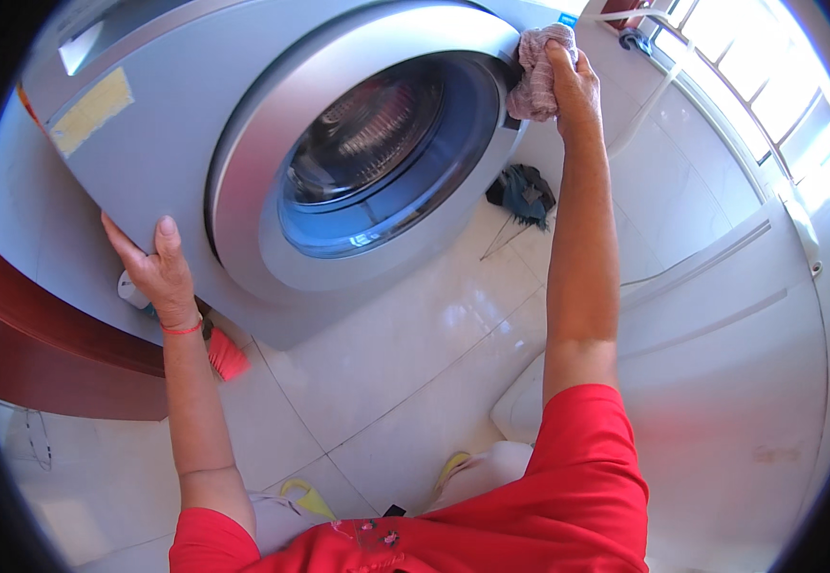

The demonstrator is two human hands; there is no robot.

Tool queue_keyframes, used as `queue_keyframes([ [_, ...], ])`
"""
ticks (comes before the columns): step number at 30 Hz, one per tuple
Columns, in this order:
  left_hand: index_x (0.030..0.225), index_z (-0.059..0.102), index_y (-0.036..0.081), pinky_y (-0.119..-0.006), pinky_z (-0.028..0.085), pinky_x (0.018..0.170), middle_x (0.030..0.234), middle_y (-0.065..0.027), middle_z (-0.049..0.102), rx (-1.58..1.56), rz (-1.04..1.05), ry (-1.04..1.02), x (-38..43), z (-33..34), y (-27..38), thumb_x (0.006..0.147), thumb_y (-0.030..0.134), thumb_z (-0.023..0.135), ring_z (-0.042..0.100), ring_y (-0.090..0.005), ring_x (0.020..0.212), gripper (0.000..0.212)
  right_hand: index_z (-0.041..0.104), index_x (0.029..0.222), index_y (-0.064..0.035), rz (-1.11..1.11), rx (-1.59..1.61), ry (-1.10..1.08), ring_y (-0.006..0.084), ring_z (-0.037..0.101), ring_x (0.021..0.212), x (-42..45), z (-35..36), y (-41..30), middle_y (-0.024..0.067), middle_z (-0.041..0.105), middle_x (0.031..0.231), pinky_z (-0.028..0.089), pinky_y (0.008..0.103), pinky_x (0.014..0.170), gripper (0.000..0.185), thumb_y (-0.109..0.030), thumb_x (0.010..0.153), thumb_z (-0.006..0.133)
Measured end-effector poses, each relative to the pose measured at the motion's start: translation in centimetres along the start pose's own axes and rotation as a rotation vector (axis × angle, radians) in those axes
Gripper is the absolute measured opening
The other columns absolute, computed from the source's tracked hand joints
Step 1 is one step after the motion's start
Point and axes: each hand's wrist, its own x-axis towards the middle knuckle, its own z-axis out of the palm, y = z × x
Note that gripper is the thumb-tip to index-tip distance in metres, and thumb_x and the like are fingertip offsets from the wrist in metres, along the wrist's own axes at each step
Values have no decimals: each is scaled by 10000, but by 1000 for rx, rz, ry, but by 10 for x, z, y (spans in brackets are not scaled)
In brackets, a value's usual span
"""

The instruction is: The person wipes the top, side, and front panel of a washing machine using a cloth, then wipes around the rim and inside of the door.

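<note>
A grey front-loading washing machine [164, 165] fills the upper part of the view, its round glass door [386, 229] closed and the metal drum visible through it. My right hand [577, 86] grips a bunched pinkish-grey cloth [538, 75], which touches the right edge of the door's silver rim. At the machine's left side, my left hand [161, 268] rests with the thumb on the front panel and the fingers against the side edge. It holds nothing. A yellowish sticker remnant [93, 111] is on the panel above it.
A dark red curved cabinet [64, 365] stands at left, near a pink brush [227, 354] and a white container [128, 288]. Dark rags [522, 193] lie on the tiled floor beyond the machine. At right are a large white appliance [730, 344], a pale hose [651, 104] and a barred window [766, 64].
</note>
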Motion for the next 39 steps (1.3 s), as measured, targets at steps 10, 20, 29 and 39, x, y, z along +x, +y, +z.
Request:
queue_keyframes([
  [10, 1418, 238, -98, -350, 391, 1004, 1368, -215, 402, 21, 47, 9, 0, 0, -2, 917, 365, 620, 464, -262, 1190, 782, 501, 1266, -11, 522, 506, 21, 278, 627, 960, -39, -34, 192, 147, 605, 1111, 534, 421, 841, 537, -424, 923, 507],
  [20, 1298, 406, -90, -350, 404, 949, 1211, -175, 518, 144, 36, 70, -2, 3, 7, 909, 418, 608, 505, -250, 1061, 671, 469, 1336, -123, 800, 847, 122, 274, 559, 1149, -208, 34, 252, 87, 557, 1279, 452, 460, 999, 645, -602, 904, 471],
  [29, 1351, 366, -67, -309, 415, 943, 1227, -135, 527, -48, 6, 72, 6, 9, 11, 837, 417, 710, 514, -205, 1066, 786, 513, 1290, -158, 962, 993, 156, 275, 557, 1138, -303, 96, 237, 44, 586, 1223, 443, 458, 992, 611, -596, 864, 524],
  [39, 1382, 348, -71, -306, 351, 1015, 1315, -161, 491, -79, 185, 45, 6, -3, -21, 998, 413, 372, 479, -237, 1178, 618, 616, 1072, -178, 1287, 1187, 118, 267, 571, 1028, -376, 162, 174, 23, 616, 1085, 480, 486, 892, 409, -504, 875, 466],
])
